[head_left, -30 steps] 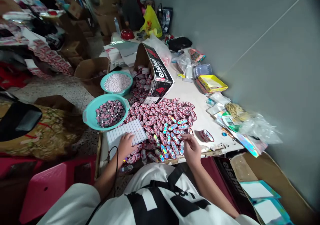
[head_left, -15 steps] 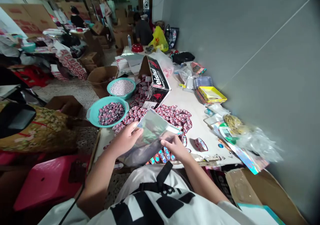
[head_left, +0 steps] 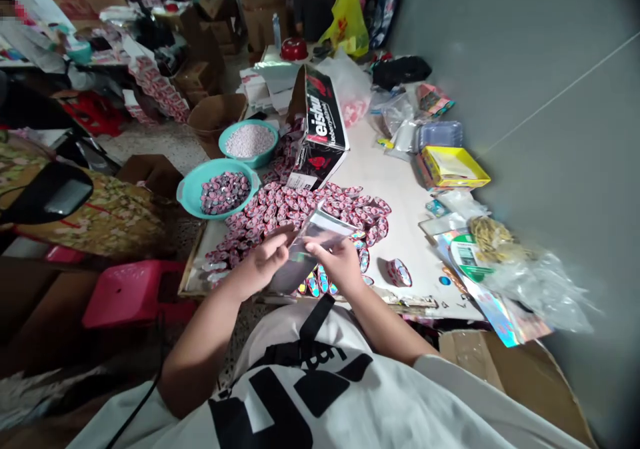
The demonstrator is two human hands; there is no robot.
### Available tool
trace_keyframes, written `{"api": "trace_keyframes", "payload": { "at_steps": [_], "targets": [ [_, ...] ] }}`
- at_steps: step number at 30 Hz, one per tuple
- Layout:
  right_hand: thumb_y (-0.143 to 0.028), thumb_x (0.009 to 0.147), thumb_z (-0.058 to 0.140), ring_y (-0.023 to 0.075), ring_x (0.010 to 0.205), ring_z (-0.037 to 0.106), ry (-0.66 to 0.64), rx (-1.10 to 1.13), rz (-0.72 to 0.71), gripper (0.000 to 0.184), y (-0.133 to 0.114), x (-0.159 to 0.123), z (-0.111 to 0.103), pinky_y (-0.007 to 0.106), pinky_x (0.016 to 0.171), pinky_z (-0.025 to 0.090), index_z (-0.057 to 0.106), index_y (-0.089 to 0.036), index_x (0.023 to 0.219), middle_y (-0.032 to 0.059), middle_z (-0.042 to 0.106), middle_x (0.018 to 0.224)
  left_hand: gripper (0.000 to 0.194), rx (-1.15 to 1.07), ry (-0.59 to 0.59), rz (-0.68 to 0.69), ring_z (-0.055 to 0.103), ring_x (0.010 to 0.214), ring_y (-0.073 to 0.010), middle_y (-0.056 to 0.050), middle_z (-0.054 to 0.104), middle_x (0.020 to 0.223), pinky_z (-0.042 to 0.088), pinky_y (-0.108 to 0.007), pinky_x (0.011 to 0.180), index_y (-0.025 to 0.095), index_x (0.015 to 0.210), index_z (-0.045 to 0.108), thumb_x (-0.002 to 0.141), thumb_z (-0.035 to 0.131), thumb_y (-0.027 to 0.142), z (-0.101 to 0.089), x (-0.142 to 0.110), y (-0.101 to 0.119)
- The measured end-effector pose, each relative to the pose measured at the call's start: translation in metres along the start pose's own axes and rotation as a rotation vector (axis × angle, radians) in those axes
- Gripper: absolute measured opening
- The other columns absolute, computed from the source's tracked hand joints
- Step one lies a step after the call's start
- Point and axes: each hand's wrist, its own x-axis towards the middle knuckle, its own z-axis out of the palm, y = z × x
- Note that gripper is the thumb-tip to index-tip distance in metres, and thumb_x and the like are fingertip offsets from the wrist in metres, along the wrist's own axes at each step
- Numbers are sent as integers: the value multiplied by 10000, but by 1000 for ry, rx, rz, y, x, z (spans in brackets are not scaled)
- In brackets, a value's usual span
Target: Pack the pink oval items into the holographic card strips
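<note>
Plastic sleeve (head_left: 295,270), see-through, lies between the left hand (head_left: 267,259) and right hand (head_left: 339,261), gripped by the fingers of both, above the table's near edge. Beyond it spread small pink pieces (head_left: 273,202); a teal bowl (head_left: 189,194) sits at ten o'clock, a printed carton (head_left: 320,159) at twelve, a red-and-white bundle (head_left: 399,272) at three.

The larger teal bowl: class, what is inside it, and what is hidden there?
Inside the larger teal bowl lies a heap of small round pieces, some pink, some dark or silvery. The top pieces hide those beneath and the bowl's floor under them.
</note>
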Motion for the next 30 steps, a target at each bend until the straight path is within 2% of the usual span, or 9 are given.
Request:
{"api": "trace_keyframes", "payload": {
  "at_steps": [4, 8, 12, 15, 17, 20, 23, 26, 30],
  "targets": [
    [-465, 696, 786, 248, 934, 676, 43, 39, 37, 360, 12, 1, -15, 418, 884, 539, 706, -205, 932, 77, 744, 931, 481, 62, -12, -23, 635, 1093, -247, -92, 671, 1218, 521, -343, 928, 213, 1307, 575, 864, 593, 401, 33, -1, -4],
    [-419, 616, 849, 198, 891, 675, 12, 142, 121, 628, 15, 2, -36, 371, 885, 538, 584, -226, 1152, 19, 717, 868, 357, 309, 55, -87, 646, 981, -223, -89, 704, 1116, 505, -323, 879, 191, 1200, 640, 923, 456, 321, 55, -2, -11],
    [-399, 593, 856, 157, 745, 655, -59, 337, 249, 486, 15, 4, -60, 294, 710, 547, 569, -245, 953, -30, 678, 804, 301, 382, -13, -108, 609, 739, -162, -25, 696, 841, 468, -233, 670, 192, 1006, 674, 928, 444, 369, 58, -4, -4],
    [-417, 624, 832, 129, 597, 599, -63, 338, 268, 407, 19, 4, -70, 256, 581, 500, 497, -235, 767, -57, 621, 687, 314, 385, -13, -141, 571, 668, -143, 2, 649, 729, 420, -205, 589, 180, 861, 646, 924, 447, 415, 59, -2, 1],
    [-425, 662, 805, 148, 627, 616, -60, 208, 190, 377, 21, 3, -74, 277, 595, 507, 524, -239, 831, -34, 642, 743, 306, 451, 11, -163, 586, 675, -154, -9, 661, 739, 430, -214, 608, 183, 876, 652, 931, 430, 386, 58, 1, 1],
    [-371, 735, 757, 236, 950, 647, -69, -197, -98, 478, 18, 4, -80, 393, 811, 526, 557, -260, 1154, 68, 659, 1097, 308, 636, 79, -135, 648, 814, -199, -60, 722, 933, 472, -255, 723, 205, 1088, 674, 917, 421, 251, 53, 5, -3],
    [-277, 837, 663, 280, 1193, 539, -270, -654, -417, 478, 10, 8, -90, 470, 986, 424, 541, -291, 1298, 96, 594, 1281, 474, 728, 66, -55, 651, 1026, -227, -61, 683, 1216, 477, -300, 883, 259, 1317, 582, 882, 426, 153, 47, 8, -8],
    [-241, 915, 569, 256, 1094, 580, -434, -868, -567, 385, 5, 9, -97, 437, 937, 421, 570, -285, 1297, 85, 649, 1178, 515, 690, -17, -50, 649, 1076, -230, -40, 673, 1253, 477, -320, 941, 301, 1358, 552, 880, 433, 149, 46, 8, -12],
    [-248, 951, 517, 231, 961, 601, -397, -948, -623, 305, 9, 7, -96, 404, 862, 423, 622, -244, 1238, 85, 668, 1063, 524, 545, -105, -86, 606, 1180, -243, -46, 647, 1301, 466, -337, 997, 298, 1396, 515, 887, 452, 191, 49, 7, -12]
  ]
}}
